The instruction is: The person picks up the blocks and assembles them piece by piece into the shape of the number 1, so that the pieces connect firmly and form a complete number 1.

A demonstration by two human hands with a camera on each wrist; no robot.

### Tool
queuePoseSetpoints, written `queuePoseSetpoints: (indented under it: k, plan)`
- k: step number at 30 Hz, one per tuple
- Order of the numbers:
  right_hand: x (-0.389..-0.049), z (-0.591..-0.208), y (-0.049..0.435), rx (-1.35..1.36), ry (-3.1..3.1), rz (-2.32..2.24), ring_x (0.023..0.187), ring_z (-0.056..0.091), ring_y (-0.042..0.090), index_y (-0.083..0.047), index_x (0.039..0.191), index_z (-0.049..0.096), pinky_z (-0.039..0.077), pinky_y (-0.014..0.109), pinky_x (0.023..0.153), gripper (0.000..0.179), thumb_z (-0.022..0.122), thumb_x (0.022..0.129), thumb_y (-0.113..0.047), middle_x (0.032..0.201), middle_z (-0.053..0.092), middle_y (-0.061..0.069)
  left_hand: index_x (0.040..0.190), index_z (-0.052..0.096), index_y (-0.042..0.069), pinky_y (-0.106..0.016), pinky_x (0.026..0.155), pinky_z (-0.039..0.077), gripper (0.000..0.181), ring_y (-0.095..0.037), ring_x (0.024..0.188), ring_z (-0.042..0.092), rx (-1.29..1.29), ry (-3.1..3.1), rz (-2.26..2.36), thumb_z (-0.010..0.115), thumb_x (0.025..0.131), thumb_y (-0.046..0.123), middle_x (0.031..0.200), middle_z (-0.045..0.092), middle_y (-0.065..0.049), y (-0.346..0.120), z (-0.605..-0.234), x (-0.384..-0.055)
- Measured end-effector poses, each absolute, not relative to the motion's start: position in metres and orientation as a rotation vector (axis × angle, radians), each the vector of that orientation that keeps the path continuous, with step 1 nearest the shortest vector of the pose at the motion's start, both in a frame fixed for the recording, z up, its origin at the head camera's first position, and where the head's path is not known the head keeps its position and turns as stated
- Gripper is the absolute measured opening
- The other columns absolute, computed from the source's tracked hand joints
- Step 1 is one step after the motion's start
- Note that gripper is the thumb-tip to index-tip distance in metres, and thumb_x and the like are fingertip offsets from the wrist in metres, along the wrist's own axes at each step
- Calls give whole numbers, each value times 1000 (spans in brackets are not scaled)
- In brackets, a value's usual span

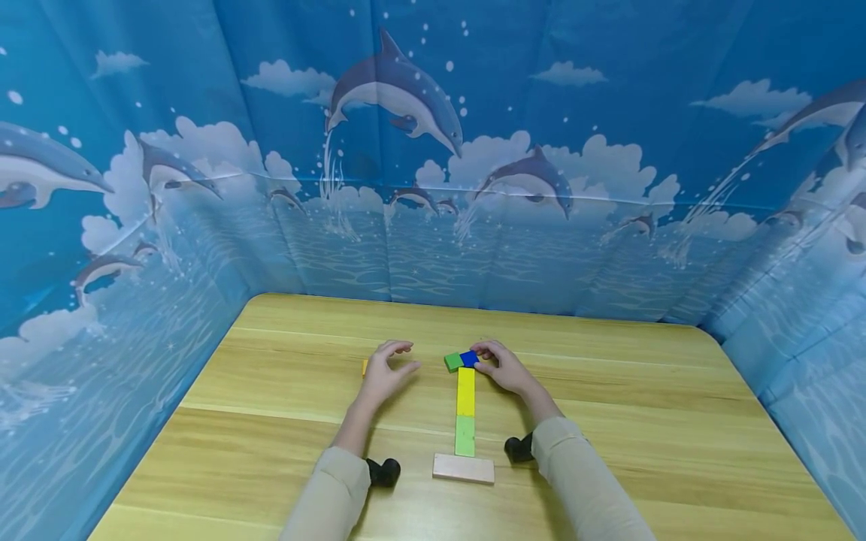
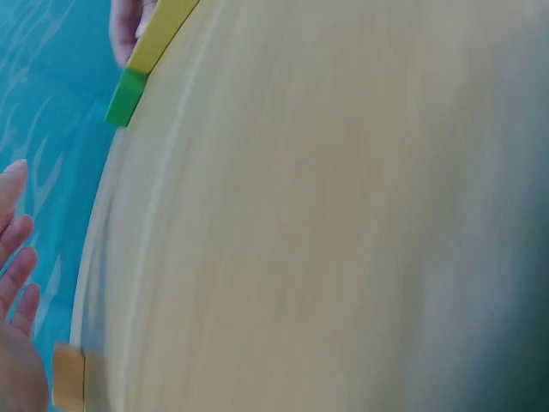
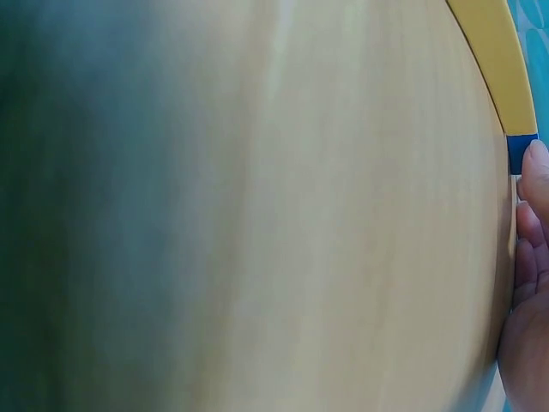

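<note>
My right hand (image 1: 502, 366) pinches a small blue block (image 1: 469, 358), its thumb at the near side and fingers at the far side. The thumb also shows against the blue block (image 3: 516, 154) in the right wrist view. Left of it lies a green block (image 1: 453, 363). A long yellow block (image 1: 466, 391) runs from the pair toward me, followed by a light green block (image 1: 464, 436) and a pale wooden block (image 1: 463, 468) set crosswise. To the left, my left hand (image 1: 384, 374) holds nothing, thumb and fingers spread apart. An orange block (image 1: 364, 367), partly hidden, sits beside it.
The blocks lie on a wood-grain table (image 1: 609, 406) with rounded far corners. A blue curtain (image 1: 433, 248) printed with dolphins hangs around its back and sides. Black wrist devices (image 1: 384, 472) show beside both cuffs.
</note>
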State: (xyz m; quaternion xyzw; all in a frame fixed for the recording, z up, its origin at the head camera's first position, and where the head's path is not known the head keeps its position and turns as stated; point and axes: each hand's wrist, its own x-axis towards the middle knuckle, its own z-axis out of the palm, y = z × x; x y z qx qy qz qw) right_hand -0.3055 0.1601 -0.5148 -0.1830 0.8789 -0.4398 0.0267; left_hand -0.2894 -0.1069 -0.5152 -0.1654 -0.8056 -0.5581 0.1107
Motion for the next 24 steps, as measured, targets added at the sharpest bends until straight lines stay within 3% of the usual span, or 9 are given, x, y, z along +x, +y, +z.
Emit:
queuePoseSetpoints:
  k: [24]
  plan:
    - [-306, -512, 160, -545, 2694, -1373, 101, 49, 29, 0, 119, 54, 39, 45, 91, 29, 56, 90, -6, 115, 53, 15, 112, 61, 1, -44, 95, 39, 43, -29, 103, 52, -385, -2449, -1597, 76, 72, 8, 108, 61, -13, -171, -521, -285]
